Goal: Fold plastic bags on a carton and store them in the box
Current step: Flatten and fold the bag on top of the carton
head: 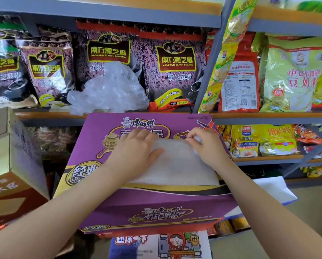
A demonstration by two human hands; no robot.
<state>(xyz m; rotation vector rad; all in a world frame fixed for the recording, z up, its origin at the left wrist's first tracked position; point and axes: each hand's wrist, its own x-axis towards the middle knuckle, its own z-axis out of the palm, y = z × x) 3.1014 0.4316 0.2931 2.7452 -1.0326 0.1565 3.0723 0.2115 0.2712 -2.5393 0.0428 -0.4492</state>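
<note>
Behind everything stands a shelf of food packets. A purple carton sits before it, a flattened clear plastic bag on top. The left hand presses flat on the bag's left edge; the right hand pinches its far right corner. Crumpled bags lie on the shelf.

Counted two hands: left hand, right hand. One flat plastic bag on one purple carton. One crumpled bag pile. Four black sesame packs. One brown box.
</note>
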